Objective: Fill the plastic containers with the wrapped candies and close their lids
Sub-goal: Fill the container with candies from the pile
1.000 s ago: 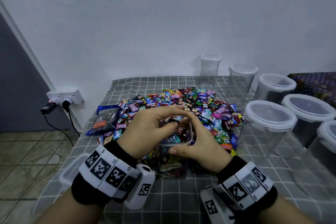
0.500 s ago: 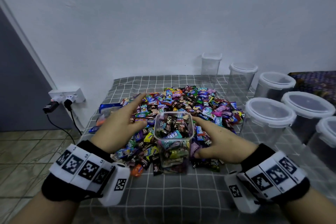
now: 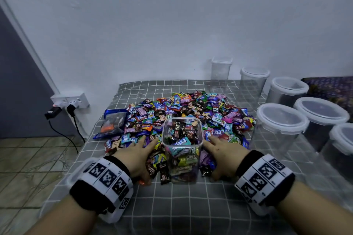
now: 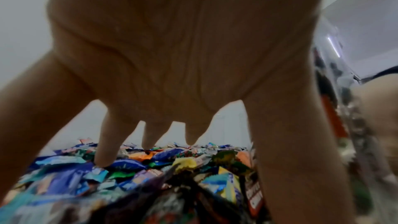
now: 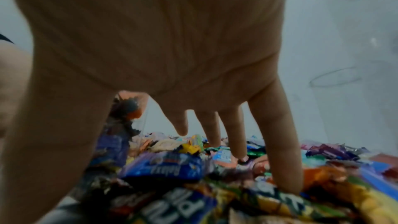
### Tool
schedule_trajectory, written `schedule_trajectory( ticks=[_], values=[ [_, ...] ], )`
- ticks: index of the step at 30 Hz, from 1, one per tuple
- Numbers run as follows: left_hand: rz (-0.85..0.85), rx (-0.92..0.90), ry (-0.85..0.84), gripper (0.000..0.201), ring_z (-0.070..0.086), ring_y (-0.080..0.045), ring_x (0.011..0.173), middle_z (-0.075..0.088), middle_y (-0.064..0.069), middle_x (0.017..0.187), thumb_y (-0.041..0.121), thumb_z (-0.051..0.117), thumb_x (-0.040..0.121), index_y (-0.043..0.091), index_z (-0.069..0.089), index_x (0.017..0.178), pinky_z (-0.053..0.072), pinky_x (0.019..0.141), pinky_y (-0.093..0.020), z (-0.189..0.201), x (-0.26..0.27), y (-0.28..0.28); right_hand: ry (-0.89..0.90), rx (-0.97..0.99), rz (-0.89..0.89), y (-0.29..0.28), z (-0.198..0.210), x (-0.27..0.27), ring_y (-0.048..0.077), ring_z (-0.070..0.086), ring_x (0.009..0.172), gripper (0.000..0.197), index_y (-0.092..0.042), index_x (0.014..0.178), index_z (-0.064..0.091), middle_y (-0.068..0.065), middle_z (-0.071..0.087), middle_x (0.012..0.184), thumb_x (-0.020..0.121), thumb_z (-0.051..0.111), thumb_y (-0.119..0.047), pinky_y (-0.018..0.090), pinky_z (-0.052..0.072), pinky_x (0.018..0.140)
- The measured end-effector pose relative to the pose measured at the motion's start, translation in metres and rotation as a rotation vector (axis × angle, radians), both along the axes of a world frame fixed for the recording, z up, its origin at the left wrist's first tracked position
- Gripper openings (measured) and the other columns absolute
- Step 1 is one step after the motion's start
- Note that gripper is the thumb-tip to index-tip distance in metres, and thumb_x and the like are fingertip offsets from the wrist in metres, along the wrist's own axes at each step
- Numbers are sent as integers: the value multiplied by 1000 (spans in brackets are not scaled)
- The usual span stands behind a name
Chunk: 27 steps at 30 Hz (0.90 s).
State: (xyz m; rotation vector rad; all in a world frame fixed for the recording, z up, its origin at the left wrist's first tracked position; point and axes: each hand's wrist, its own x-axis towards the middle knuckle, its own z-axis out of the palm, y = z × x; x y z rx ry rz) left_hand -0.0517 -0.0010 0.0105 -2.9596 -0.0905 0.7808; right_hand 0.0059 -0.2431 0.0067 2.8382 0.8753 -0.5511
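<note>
You are in the filling step: the clear, square, lidless plastic container [image 3: 181, 150] stands upright at the near edge of the heap of bright wrapped candies [image 3: 191, 112] on the grey checked cloth [image 3: 172, 206], and it looks packed almost to its rim.

Left of the container, your left hand [image 3: 136, 155] lies palm down on the sweets, just beside its wall. The fingers [image 4: 106, 144] are straight and spread, their tips reaching onto the wrappers, and they grasp nothing; no candy is pinched or cupped yet.

Right of the container, your right hand [image 3: 222, 155] mirrors this pose, flat and splayed on the heap, with its fingers [image 5: 280, 142] extended and nothing held.

From this position the next move is probably to curl both hands inward and rake a last handful up to the opening, though there seems little room left. If it is full, you need its lid; I cannot tell where that lid is.

Further right of the container stand the round clear tubs with white lids [image 3: 280, 120], closed and apparently empty.
</note>
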Motion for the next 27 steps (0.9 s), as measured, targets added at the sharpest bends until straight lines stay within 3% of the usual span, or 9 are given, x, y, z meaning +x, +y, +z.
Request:
schedule_trajectory(
  ticks=[4, 9, 14, 19, 24, 27],
  values=[
    [-19, 54, 17, 120, 27, -32, 139, -9, -4, 159, 43, 77, 68, 39, -15, 146, 43, 100, -49, -11, 6, -3, 23, -25, 33, 7, -2, 3, 27, 39, 130, 106, -28, 148, 9, 2, 27, 149, 68, 74, -53, 42, 43, 100],
    [-65, 26, -36, 105, 48, -29, 122, 6, 2, 158, 37, 75, 72, 40, 2, 147, 52, 84, -44, -15, 13, -4, -10, -45, 67, 13, -7, 6, 27, 48, 120, 90, -28, 144, 26, 5, 43, 135, 71, 74, -50, 40, 47, 96],
    [-38, 20, -58, 83, 48, -27, 124, 26, -1, 153, 35, 72, 78, 35, 23, 146, 50, 92, -43, -17, 15, -6, -50, 6, 72, 14, -6, 9, 28, 53, 114, 67, -24, 138, 40, 7, 49, 128, 80, 69, -40, 38, 48, 94],
    [-71, 13, -143, 43, 58, -26, 108, 59, -9, 120, 26, 58, 89, 21, 49, 131, 50, 89, -38, -11, 14, -16, -92, 83, 73, 14, -8, 13, 28, 55, 110, 41, -22, 127, 51, 9, 55, 120, 89, 58, -32, 37, 48, 93],
    [-21, -94, -248, 28, 59, -24, 106, 65, -4, 113, 22, 53, 91, 26, 60, 118, 48, 88, -34, -5, 14, -14, -95, 128, 61, 14, -6, 16, 27, 57, 107, 27, -16, 116, 59, 9, 60, 115, 92, 52, -25, 35, 48, 92],
    [6, -108, -307, 23, 60, -23, 102, 67, -5, 109, 22, 51, 94, 22, 65, 112, 45, 84, -30, -1, 13, -15, -111, 148, 52, 13, -5, 16, 26, 58, 105, 23, -14, 112, 62, 8, 62, 113, 93, 50, -22, 35, 49, 90]
  ],
)
